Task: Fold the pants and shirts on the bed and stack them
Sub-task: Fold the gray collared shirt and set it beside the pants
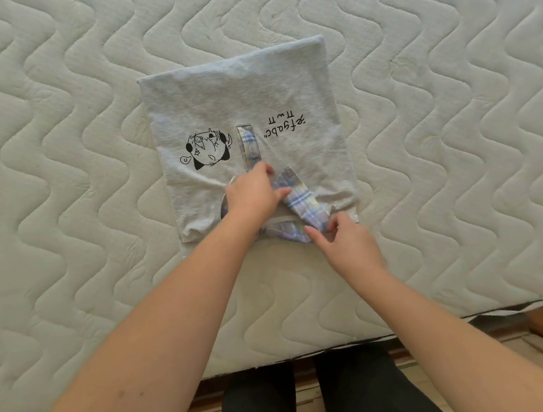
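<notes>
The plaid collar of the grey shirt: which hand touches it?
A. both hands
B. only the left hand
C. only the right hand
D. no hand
A: the left hand and the right hand each hold the plaid collar at the near edge of the shirt.

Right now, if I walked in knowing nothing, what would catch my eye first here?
Probably the grey shirt lying flat in the middle of the quilted white mattress, with a black cartoon print left of its placket. Next, the two bare hands at its near edge: the left hand and the right hand both grip the blue plaid collar.
</notes>
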A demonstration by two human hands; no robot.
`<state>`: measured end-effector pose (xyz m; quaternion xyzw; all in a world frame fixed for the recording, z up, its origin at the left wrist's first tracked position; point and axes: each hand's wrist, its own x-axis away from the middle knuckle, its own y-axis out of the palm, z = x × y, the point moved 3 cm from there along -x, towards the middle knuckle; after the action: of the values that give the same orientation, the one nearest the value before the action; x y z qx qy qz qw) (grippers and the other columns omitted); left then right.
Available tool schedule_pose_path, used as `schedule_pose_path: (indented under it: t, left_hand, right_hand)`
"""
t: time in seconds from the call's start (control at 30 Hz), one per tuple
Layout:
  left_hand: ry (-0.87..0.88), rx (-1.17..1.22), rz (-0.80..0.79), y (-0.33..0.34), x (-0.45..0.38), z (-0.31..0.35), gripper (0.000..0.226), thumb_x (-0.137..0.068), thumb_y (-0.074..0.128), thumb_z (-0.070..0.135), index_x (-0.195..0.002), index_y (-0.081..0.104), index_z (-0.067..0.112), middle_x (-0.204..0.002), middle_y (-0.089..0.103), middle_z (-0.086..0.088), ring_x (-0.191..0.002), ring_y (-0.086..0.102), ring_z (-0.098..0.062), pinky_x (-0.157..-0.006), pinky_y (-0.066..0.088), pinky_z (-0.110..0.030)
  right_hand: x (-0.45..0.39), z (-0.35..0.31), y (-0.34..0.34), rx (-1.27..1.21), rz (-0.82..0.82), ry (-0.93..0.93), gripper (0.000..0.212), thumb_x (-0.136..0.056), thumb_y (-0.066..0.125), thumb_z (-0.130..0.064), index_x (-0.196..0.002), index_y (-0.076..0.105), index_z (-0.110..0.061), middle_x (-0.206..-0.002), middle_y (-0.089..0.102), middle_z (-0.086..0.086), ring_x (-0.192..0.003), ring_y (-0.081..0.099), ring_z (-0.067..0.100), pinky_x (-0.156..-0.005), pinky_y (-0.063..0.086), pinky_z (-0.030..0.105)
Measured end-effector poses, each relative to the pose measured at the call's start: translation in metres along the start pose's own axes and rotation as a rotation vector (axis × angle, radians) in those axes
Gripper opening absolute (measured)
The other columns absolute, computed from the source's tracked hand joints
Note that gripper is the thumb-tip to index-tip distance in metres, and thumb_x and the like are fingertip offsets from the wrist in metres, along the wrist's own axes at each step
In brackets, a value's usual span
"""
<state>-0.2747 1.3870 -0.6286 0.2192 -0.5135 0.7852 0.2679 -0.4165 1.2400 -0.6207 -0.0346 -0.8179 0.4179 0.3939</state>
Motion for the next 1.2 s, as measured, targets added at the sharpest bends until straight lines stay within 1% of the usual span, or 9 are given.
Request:
schedule_pose_path:
  t: [0.13,0.37,0.47,0.63,0.73,0.87,1.0,1.1,1.2]
  left_hand:
    - [-0.076,0.002,0.016,-0.010,-0.006,-0.006,0.038,-0.088,0.065,0.052,-0.117,0.056,0.029,-0.109,0.069,0.007,-0.108,0.061,-0.018,-0.099,0.039,-0.040]
    - [0.151,-0.338,0.050,-0.010,-0.009,0.006,0.029,-0.094,0.060,0.038,-0.118,0.053,0.024,-0.105,0.069,-0.002,-0.101,0.061,-0.028,-0.083,0.035,-0.037]
    - [0.281,-0.273,0.176,-0.003,0.002,0.009,0.035,-0.091,0.065,0.029,-0.123,0.054,0.018,-0.115,0.060,-0.006,-0.107,0.055,-0.028,-0.089,0.039,-0.039]
    - [0.427,-0.026,0.487,-0.004,0.042,-0.001,0.014,-0.093,0.062,0.019,-0.098,0.064,0.006,-0.091,0.061,-0.010,-0.083,0.058,-0.030,-0.076,0.042,-0.041]
    - [0.414,-0.107,0.496,0.006,0.071,-0.023,0.017,-0.088,0.071,0.028,-0.089,0.067,0.012,-0.085,0.062,-0.004,-0.078,0.058,-0.028,-0.070,0.037,-0.038]
    - [0.342,-0.287,0.381,0.020,0.099,-0.057,0.033,-0.072,0.083,0.040,-0.091,0.072,0.016,-0.088,0.063,-0.003,-0.076,0.062,-0.027,-0.067,0.040,-0.038]
    - [0.146,-0.246,0.256,0.026,0.109,-0.077,0.028,-0.070,0.085,0.022,-0.093,0.074,0.009,-0.103,0.062,-0.015,-0.086,0.063,-0.035,-0.070,0.044,-0.043]
    - [0.105,-0.155,0.341,0.020,0.112,-0.077,0.009,-0.079,0.079,0.015,-0.086,0.075,0.011,-0.110,0.064,-0.016,-0.090,0.062,-0.037,-0.072,0.046,-0.044]
    - [0.139,-0.200,0.471,0.012,0.113,-0.073,0.020,-0.075,0.082,0.017,-0.091,0.071,0.016,-0.092,0.070,-0.003,-0.081,0.063,-0.031,-0.068,0.043,-0.040]
  right_hand:
    - [-0.001,-0.008,0.009,0.136,-0.009,0.073,0.050,-0.090,0.050,-0.063,-0.089,0.062,-0.014,-0.093,0.069,0.013,-0.090,0.065,0.033,-0.064,0.039,0.033]
    - [0.001,-0.016,0.006,0.205,-0.019,0.011,0.030,-0.091,0.051,-0.035,-0.098,0.064,-0.009,-0.099,0.069,0.017,-0.093,0.065,0.037,-0.064,0.035,0.033]
    - [0.006,-0.019,-0.003,0.139,0.084,-0.049,0.023,-0.093,0.050,-0.035,-0.089,0.057,-0.013,-0.087,0.068,0.015,-0.081,0.063,0.037,-0.059,0.031,0.033]
    - [0.004,-0.011,-0.001,-0.063,0.119,0.012,0.027,-0.095,0.051,-0.037,-0.080,0.049,-0.015,-0.080,0.067,0.014,-0.074,0.061,0.035,-0.060,0.038,0.035]
    - [0.001,-0.002,0.012,-0.252,-0.030,0.152,0.039,-0.095,0.046,-0.043,-0.077,0.060,-0.012,-0.074,0.071,0.007,-0.065,0.069,0.026,-0.068,0.055,0.038]
    - [-0.001,-0.003,0.025,-0.423,-0.117,0.201,0.043,-0.096,0.047,-0.044,-0.073,0.064,-0.013,-0.060,0.070,-0.002,-0.046,0.066,0.012,-0.064,0.058,0.037]
    - [-0.005,-0.008,0.027,-0.477,-0.122,0.203,0.041,-0.096,0.046,-0.039,-0.074,0.065,-0.011,-0.059,0.071,-0.003,-0.048,0.068,0.013,-0.062,0.057,0.038]
    - [-0.007,-0.009,0.023,-0.467,-0.115,0.169,0.040,-0.095,0.045,-0.038,-0.073,0.064,-0.011,-0.060,0.071,-0.004,-0.049,0.068,0.013,-0.063,0.057,0.037]
    - [-0.009,-0.008,0.017,-0.473,-0.101,0.139,0.038,-0.096,0.046,-0.036,-0.072,0.064,-0.013,-0.062,0.072,-0.003,-0.051,0.069,0.015,-0.062,0.055,0.036]
